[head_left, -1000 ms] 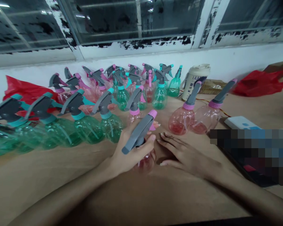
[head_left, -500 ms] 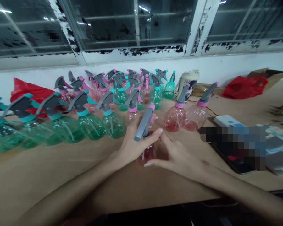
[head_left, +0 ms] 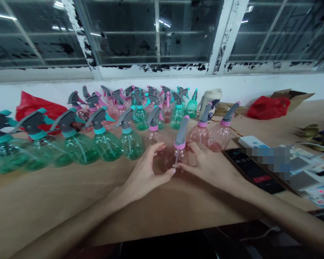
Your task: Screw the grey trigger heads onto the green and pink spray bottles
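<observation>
A pink spray bottle (head_left: 181, 155) with a grey trigger head stands upright on the table between my hands. My right hand (head_left: 209, 162) holds its right side, with the thumb in front and the fingers behind. My left hand (head_left: 144, 174) curves around the left side, fingers apart from the thumb; the thumb tip is close to the bottle's front, and whether it touches I cannot tell. Just behind my left fingertips is another pink spray bottle (head_left: 153, 135). Two more pink ones (head_left: 199, 132) stand beyond my right hand. Green spray bottles (head_left: 131, 145) line up to the left.
More pink and green spray bottles crowd the back by the wall. A paper cup (head_left: 211, 99), a red plastic bag (head_left: 268, 107) and a cardboard box (head_left: 293, 97) lie at the back right. A phone (head_left: 253, 171) and white power strip with cables occupy the right side.
The trigger head now stands right of where it was, with its pink collar visible. My left hand has come off the bottle's neck and loosened; my right hand has closed in on the bottle.
</observation>
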`<action>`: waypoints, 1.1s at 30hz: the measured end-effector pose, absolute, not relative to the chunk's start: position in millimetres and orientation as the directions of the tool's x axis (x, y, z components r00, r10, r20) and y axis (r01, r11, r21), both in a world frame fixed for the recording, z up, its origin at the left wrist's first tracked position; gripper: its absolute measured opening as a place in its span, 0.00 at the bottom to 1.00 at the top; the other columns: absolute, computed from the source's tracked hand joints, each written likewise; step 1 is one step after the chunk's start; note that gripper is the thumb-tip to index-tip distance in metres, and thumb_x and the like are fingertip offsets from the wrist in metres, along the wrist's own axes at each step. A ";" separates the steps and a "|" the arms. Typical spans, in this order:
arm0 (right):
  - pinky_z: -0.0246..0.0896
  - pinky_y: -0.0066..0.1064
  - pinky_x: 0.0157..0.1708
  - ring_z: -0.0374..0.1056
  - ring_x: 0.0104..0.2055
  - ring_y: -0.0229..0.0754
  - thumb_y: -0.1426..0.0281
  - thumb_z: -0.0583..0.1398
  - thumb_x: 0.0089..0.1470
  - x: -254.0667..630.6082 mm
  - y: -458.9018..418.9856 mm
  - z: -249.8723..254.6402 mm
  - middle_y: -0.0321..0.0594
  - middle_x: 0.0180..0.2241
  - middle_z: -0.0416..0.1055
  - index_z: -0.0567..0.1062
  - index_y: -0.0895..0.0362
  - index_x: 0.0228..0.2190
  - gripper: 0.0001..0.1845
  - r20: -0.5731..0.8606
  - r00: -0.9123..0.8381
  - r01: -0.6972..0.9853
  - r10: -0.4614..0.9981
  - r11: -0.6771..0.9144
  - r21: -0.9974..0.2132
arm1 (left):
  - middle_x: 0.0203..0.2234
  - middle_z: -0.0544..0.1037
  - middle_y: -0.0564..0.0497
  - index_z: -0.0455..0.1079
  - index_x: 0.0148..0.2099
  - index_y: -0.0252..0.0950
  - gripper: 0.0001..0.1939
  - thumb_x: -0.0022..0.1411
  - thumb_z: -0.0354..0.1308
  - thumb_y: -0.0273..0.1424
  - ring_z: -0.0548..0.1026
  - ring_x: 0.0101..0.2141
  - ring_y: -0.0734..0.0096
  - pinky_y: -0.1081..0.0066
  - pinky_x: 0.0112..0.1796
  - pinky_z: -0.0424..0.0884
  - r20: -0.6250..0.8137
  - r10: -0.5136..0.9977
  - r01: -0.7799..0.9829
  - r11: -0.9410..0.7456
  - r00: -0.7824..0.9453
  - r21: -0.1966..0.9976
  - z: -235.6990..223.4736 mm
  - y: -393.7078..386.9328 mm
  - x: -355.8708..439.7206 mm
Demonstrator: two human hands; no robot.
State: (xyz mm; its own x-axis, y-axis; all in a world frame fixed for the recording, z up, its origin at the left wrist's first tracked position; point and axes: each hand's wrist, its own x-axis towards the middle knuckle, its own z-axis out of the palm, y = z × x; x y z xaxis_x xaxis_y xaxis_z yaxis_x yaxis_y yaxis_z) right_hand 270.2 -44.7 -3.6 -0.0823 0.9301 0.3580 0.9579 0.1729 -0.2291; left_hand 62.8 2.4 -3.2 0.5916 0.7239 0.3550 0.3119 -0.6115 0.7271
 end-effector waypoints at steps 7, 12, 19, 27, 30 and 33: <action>0.65 0.47 0.46 0.68 0.50 0.60 0.49 0.59 0.52 277.9 -4.3 -4.8 0.57 0.46 0.71 0.67 0.64 0.49 0.33 0.396 -0.021 0.985 0.918 0.086 -0.146 | 0.53 0.68 0.47 0.55 0.58 0.47 0.26 0.59 0.58 0.32 0.68 0.53 0.53 0.49 0.52 0.64 0.255 0.707 0.492 -0.662 0.659 0.565 -20.0 -19.1 21.3; 0.66 0.51 0.41 0.69 0.47 0.64 0.51 0.61 0.51 272.4 13.5 2.4 0.58 0.42 0.74 0.68 0.65 0.49 0.34 0.390 0.070 0.992 0.918 -0.023 -0.125 | 0.53 0.69 0.49 0.55 0.59 0.48 0.27 0.58 0.58 0.32 0.69 0.53 0.53 0.53 0.51 0.67 0.256 0.674 0.485 -0.699 0.693 0.525 -24.2 -19.1 9.5; 0.67 0.48 0.36 0.72 0.43 0.63 0.50 0.61 0.50 269.1 20.5 6.8 0.57 0.36 0.76 0.69 0.66 0.49 0.35 0.374 0.126 0.989 0.919 -0.088 -0.118 | 0.53 0.69 0.50 0.57 0.58 0.48 0.26 0.58 0.58 0.31 0.69 0.53 0.57 0.57 0.51 0.67 0.229 0.676 0.498 -0.692 0.700 0.522 -24.7 -14.1 14.2; 0.64 0.37 0.29 0.72 0.31 0.48 0.57 0.57 0.57 300.2 -15.8 10.9 0.43 0.31 0.76 0.75 0.56 0.40 0.17 0.568 0.115 0.953 0.815 0.071 -0.296 | 0.53 0.69 0.51 0.56 0.59 0.49 0.26 0.60 0.57 0.31 0.69 0.52 0.58 0.56 0.52 0.66 0.205 0.662 0.492 -0.697 0.721 0.521 -29.3 -5.3 28.3; 0.63 0.34 0.28 0.71 0.27 0.44 0.60 0.59 0.55 326.3 -24.6 11.9 0.42 0.31 0.77 0.76 0.56 0.33 0.12 0.610 0.211 0.928 0.764 0.041 -0.371 | 0.52 0.70 0.51 0.57 0.58 0.49 0.25 0.60 0.57 0.31 0.71 0.50 0.58 0.56 0.49 0.68 0.199 0.659 0.494 -0.700 0.726 0.516 -27.5 -4.3 37.5; 0.63 0.37 0.29 0.72 0.28 0.47 0.59 0.60 0.53 347.2 -24.0 6.4 0.46 0.36 0.77 0.74 0.58 0.35 0.14 0.587 0.274 0.914 0.762 -0.017 -0.404 | 0.50 0.71 0.52 0.58 0.57 0.48 0.24 0.60 0.56 0.31 0.73 0.47 0.60 0.58 0.47 0.70 0.194 0.649 0.476 -0.700 0.736 0.533 -24.6 -4.4 47.8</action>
